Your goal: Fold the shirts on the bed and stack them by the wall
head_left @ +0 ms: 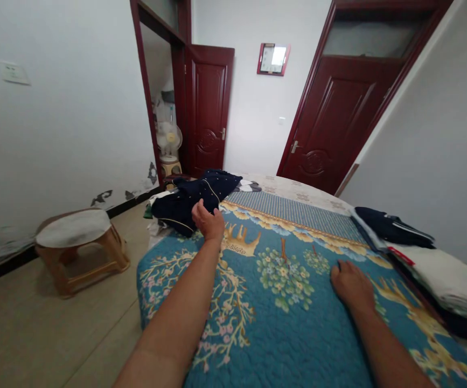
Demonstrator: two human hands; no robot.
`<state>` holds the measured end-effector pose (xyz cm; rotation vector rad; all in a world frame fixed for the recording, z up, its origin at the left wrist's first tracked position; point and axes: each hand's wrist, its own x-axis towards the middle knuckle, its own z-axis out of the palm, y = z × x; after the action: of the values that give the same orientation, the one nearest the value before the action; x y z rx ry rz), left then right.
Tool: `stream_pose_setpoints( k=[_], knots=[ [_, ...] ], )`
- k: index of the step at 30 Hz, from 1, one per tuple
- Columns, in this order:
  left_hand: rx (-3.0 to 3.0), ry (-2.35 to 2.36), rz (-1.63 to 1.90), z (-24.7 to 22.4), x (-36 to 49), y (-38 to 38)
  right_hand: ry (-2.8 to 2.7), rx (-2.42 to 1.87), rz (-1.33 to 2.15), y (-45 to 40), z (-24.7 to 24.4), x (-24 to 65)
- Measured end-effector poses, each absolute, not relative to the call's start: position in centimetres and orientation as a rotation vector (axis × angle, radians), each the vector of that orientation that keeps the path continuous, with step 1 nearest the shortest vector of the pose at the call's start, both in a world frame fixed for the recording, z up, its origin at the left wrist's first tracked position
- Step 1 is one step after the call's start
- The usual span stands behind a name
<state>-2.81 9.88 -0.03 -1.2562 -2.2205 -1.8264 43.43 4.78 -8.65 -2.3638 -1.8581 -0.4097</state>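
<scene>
My left hand reaches to the near edge of a crumpled navy garment with pale trim and small light dots. Its fingers are parted and partly bent, with nothing visibly gripped. My right hand rests low over the teal patterned quilt, fingers curled inward. A small dark spot shows by its fingertips; what it is I cannot make out. White and grey cloth lies just behind the navy garment.
Folded clothes, a navy pile and a cream stack, lie at the right edge. A round-topped stool stands on the floor at left. Behind are an open red door, a closed one and a fan.
</scene>
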Motion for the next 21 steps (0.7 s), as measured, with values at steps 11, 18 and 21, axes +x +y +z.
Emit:
stream_pose_setpoints(
  k=[11,18,21],
  knots=[
    [-1.488,-2.778,-0.695,-1.0,-6.9,11.0,-1.906,-2.302,-0.39,4.1,-8.8,42.2],
    [-1.414,-2.721,-0.669,-1.1,-7.4,10.9,-1.906,-2.242,-0.387,4.2,-9.1,42.6],
    [-1.432,-2.758,-0.68,-1.2,-7.8,11.0,-1.89,-2.216,-0.374,4.2,-9.4,42.8]
  ],
)
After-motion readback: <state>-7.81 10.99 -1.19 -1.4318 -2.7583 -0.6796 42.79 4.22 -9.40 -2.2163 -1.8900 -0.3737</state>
